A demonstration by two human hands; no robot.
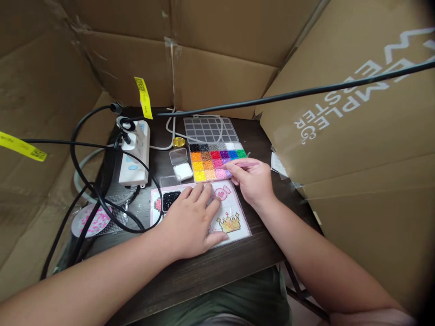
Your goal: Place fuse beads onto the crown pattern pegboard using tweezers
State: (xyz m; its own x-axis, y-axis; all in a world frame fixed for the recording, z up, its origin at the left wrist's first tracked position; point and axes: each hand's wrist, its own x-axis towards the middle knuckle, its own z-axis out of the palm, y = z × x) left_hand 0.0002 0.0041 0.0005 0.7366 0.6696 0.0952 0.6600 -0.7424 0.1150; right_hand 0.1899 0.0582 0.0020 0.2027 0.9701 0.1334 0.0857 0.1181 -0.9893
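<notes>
The fingers of the right hand [253, 181] are pressed together in a pinch on a thin pink tool [245, 165], which looks like tweezers; I cannot tell this surely. The long axis of the tool runs nearly level, left to right, and its free end points left, toward the pink and purple cells at the near right corner of the bead box [217, 161]. The box lies just beyond these fingertips, with its long side going left to right, and its small cells hold black, grey, white, orange, red, purple, blue, green, yellow and pink beads. The left hand [193, 222] lies flat with the fingers a little spread, palm down, on the pattern sheet [238, 226], which lies on the table [210, 271]; it holds nothing. Just right of its fingertips is a pink heart on the sheet, and near its thumb is a yellow crown. Left of its fingertips sits a small tray of black beads [170, 199], and beyond them a tray of white beads [183, 171]. Beyond the box lies a clear lid [210, 130]. Far left of the fingers stands a white power strip [135, 154] with black cables. Cardboard walls stand around; the right wall [356, 113] carries white letters, upside down and partly cut off, so I cannot read them surely. Two yellow labels [143, 97] have writing too small to read.
</notes>
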